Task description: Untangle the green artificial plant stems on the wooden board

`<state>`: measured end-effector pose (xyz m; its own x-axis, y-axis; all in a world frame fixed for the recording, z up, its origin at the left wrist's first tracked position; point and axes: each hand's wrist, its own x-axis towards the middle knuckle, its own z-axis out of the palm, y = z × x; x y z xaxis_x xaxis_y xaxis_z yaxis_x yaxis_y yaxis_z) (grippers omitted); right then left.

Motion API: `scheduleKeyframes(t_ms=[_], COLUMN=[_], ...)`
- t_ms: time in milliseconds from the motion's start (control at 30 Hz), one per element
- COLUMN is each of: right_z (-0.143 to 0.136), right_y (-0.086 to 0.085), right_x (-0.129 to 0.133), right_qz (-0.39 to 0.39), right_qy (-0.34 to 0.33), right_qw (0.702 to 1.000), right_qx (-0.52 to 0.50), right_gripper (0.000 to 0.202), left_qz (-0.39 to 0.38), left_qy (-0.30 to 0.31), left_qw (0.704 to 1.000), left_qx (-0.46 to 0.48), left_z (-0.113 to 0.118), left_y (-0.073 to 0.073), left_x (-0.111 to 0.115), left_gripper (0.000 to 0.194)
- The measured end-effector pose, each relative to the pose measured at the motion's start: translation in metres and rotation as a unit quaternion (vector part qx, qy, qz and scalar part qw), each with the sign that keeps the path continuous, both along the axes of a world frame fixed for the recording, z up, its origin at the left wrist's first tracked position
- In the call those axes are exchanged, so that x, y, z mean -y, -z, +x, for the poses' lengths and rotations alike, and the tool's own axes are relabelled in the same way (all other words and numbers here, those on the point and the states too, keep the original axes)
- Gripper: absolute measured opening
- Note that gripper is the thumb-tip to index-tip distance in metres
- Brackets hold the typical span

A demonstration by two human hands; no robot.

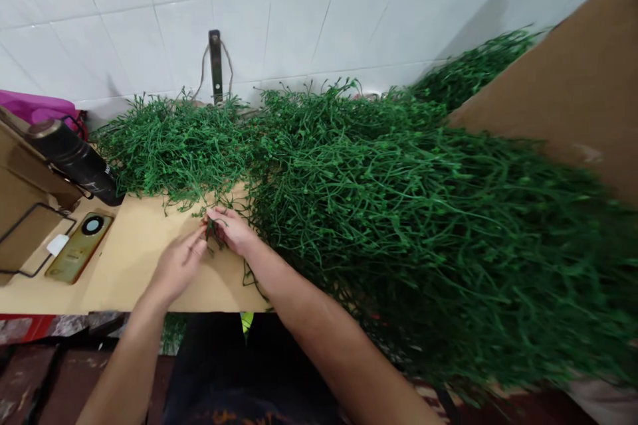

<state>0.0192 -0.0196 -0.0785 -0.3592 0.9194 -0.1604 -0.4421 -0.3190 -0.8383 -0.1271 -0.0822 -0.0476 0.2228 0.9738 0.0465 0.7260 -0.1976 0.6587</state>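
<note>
Where the two hands meet above the counter (pixel 149 232), one green artificial sprig (pixel 211 228), thin-stemmed, below the smaller heap of green stems (pixel 174 146). Long axis: roughly fore-and-aft, one end toward that heap, the other toward the wearer; which end is the tip, too small to tell. Right hand (pixel 233 231): thumb and fingers pinched on the sprig. Left hand (pixel 180 264): fingertips at the sprig, grip unclear. Beside the right forearm: larger heap of green stems (pixel 399 192). Far left: smartphone (pixel 80 249), camera side up.
</note>
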Motion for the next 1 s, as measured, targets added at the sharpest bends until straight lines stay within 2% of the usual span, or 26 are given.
scheduleKeyframes(t_ms=[100, 233, 300, 367, 467, 533, 600, 667, 800, 900, 1000], right_z=[0.002, 0.003, 0.003, 0.004, 0.006, 0.007, 0.006, 0.005, 0.004, 0.006, 0.005], right_y=[-0.007, -0.012, -0.012, -0.012, -0.014, -0.017, -0.021, -0.023, -0.024, -0.022, -0.016], right_x=[0.004, 0.009, 0.012, 0.014, 0.016, 0.017, 0.018, 0.019, 0.02, 0.021, 0.023], right_qz=[-0.059, -0.081, -0.087, -0.083, -0.073, -0.068, -0.066, -0.07, -0.079, -0.071, -0.052], right_qy=[0.012, -0.027, -0.046, -0.057, -0.051, -0.047, -0.048, -0.043, 0.004, 0.018, -0.01], right_qw=[0.998, 0.994, 0.992, 0.992, 0.992, 0.992, 0.992, 0.992, 0.993, 0.995, 0.997], right_qx=[-0.031, -0.068, -0.074, -0.076, -0.084, -0.091, -0.096, -0.098, -0.082, -0.073, -0.052], right_gripper=[0.034, 0.048, 0.057, 0.065, 0.069, 0.07, 0.071, 0.071, 0.069, 0.059, 0.044], left_qz=[0.016, -0.136, -0.19, -0.223, -0.243, -0.239, -0.227, -0.216, -0.238, -0.23, -0.207], left_qy=[-0.097, -0.145, -0.146, -0.121, -0.088, -0.089, -0.093, -0.083, -0.04, -0.06, -0.086], left_qw=[0.988, 0.947, 0.918, 0.892, 0.857, 0.84, 0.837, 0.846, 0.863, 0.861, 0.858], left_qx=[0.119, 0.251, 0.316, 0.374, 0.446, 0.48, 0.49, 0.481, 0.443, 0.449, 0.462], left_z=[-0.009, 0.011, 0.027, 0.041, 0.053, 0.055, 0.054, 0.051, 0.051, 0.053, 0.054], left_y=[-0.011, -0.014, -0.012, -0.011, -0.01, -0.008, -0.005, -0.002, 0.003, 0.003, 0.004], left_x=[-0.022, -0.062, -0.078, -0.089, -0.098, -0.101, -0.102, -0.102, -0.098, -0.097, -0.096], left_gripper=[0.047, 0.032, 0.027, 0.025, 0.019, 0.016, 0.016, 0.02, 0.033, 0.029, 0.026])
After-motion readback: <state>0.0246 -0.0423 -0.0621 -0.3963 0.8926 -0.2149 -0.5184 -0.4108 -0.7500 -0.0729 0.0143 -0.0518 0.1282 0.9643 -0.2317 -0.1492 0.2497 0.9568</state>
